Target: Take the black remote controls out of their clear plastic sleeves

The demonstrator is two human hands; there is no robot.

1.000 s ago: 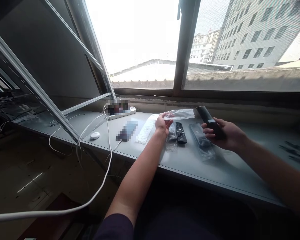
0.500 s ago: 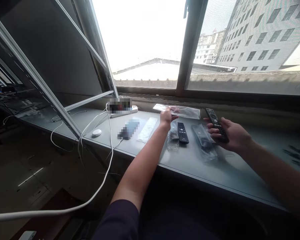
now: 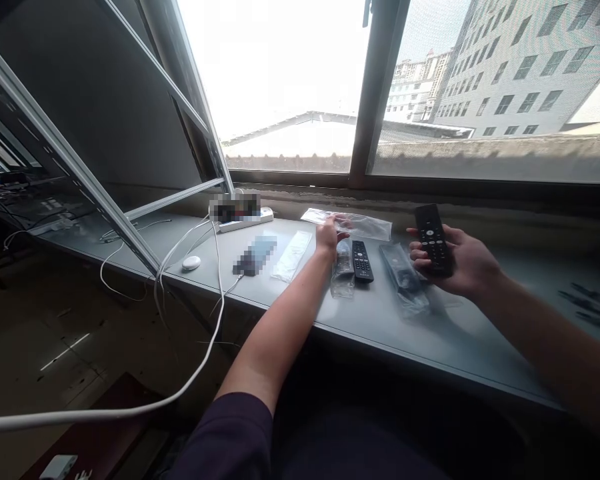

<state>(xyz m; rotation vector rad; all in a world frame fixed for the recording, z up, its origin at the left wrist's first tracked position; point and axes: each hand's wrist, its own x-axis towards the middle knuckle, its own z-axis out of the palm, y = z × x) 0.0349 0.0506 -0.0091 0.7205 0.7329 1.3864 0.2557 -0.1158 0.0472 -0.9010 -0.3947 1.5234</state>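
Note:
My right hand [image 3: 463, 263] is closed round a black remote control [image 3: 431, 239], held above the grey table [image 3: 380, 320] with its buttons facing me. My left hand [image 3: 329, 235] pinches one end of an empty clear plastic bag [image 3: 365, 225] that stretches to the right just above the table. Below it lie a bare black remote [image 3: 361, 261], a bagged dark item [image 3: 343, 270] to its left and a bagged remote [image 3: 405, 279] to its right.
Another empty clear bag [image 3: 293, 255] and a blurred phone [image 3: 255, 255] lie left of my hand. A white power strip [image 3: 243, 220], a white puck [image 3: 191, 263] and white cables [image 3: 180, 253] sit further left. A slanted metal frame [image 3: 80, 160] crosses the left side; windows run behind.
My right hand turned the remote from its back to button side up and raised it. My left hand lifted the clear bag slightly and kept hold of it.

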